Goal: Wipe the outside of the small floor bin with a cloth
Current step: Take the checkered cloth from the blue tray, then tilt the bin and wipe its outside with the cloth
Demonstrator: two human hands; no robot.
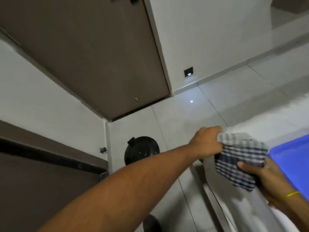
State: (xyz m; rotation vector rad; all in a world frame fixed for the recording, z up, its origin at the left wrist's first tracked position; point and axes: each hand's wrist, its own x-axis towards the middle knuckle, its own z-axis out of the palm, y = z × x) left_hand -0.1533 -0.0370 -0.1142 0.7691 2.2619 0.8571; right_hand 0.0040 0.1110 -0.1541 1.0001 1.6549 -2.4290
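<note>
A small black round floor bin (141,150) with a lid stands on the tiled floor in the corner, partly hidden behind my left forearm. A blue-and-white checked cloth (240,159) is held up to the right of the bin, well apart from it. My left hand (206,142) pinches the cloth's upper left corner. My right hand (265,176) grips its lower right part, thumb on top. A yellow band circles my right wrist.
A brown door (93,52) stands behind the bin. A dark cabinet (41,181) lies at left. A blue tray (294,158) rests on a white surface at right. A small wall light (189,72) glows low on the wall. A dark round object (151,223) sits near the bottom edge.
</note>
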